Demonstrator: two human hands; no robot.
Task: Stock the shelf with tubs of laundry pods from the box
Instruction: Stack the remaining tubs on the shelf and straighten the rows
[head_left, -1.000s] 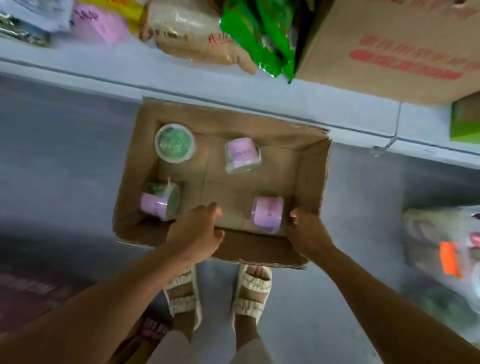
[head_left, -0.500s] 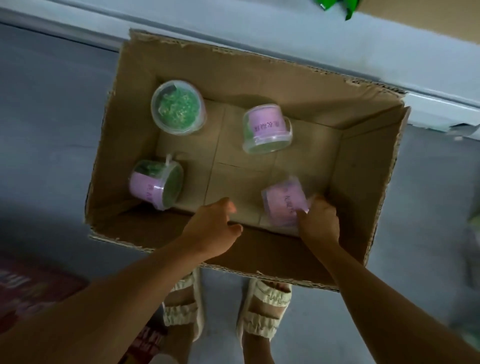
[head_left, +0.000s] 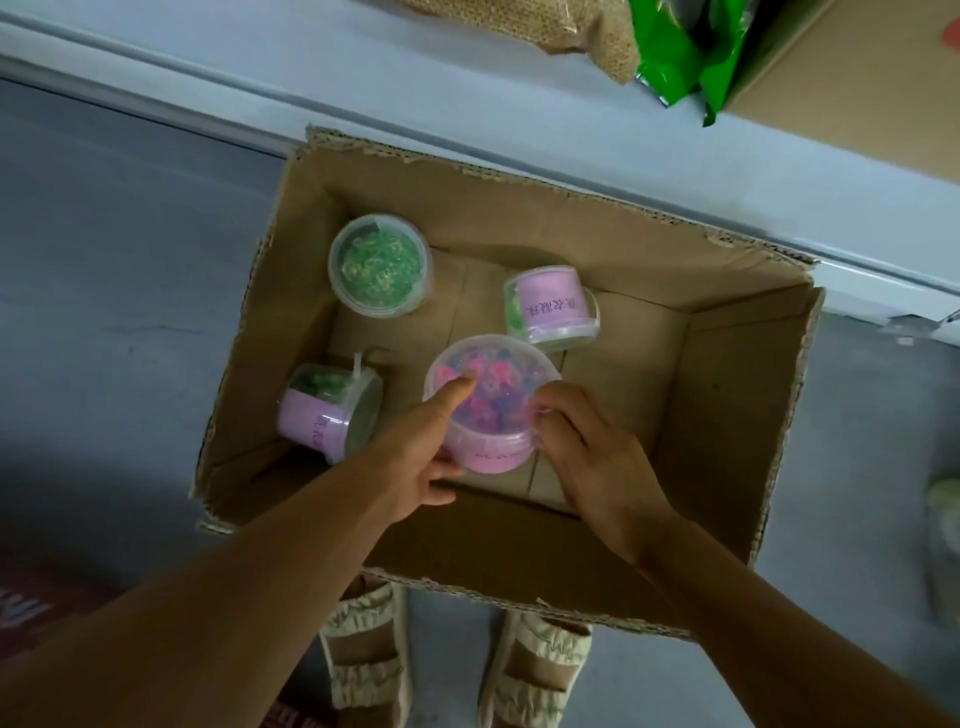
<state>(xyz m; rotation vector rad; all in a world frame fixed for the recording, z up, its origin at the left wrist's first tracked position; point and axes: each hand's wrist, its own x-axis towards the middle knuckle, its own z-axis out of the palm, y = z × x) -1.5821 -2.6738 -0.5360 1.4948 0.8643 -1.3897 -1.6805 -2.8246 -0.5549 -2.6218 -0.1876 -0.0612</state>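
An open cardboard box (head_left: 737, 415) sits on the grey floor against the shelf base. I hold a clear tub of pink and purple pods (head_left: 493, 400) upright inside it, between my left hand (head_left: 421, 447) and my right hand (head_left: 587, 447). My left thumb lies on the lid. Three more tubs remain in the box: one upright showing green pods (head_left: 379, 265) at the back left, one on its side with a pink label (head_left: 550, 306) at the back, and one on its side (head_left: 327, 405) at the left.
The white bottom shelf (head_left: 467, 88) runs along the top of the view, bearing a sack of grain (head_left: 571, 31), green packets (head_left: 685, 57) and a large carton (head_left: 857, 78). My sandalled feet (head_left: 447, 660) stand just in front of the box. A bagged item (head_left: 945, 519) lies at the right.
My right hand has lifted the pink tub off its side and turned it upright. My left hand has come onto its lid and side. The view has moved closer to the box.
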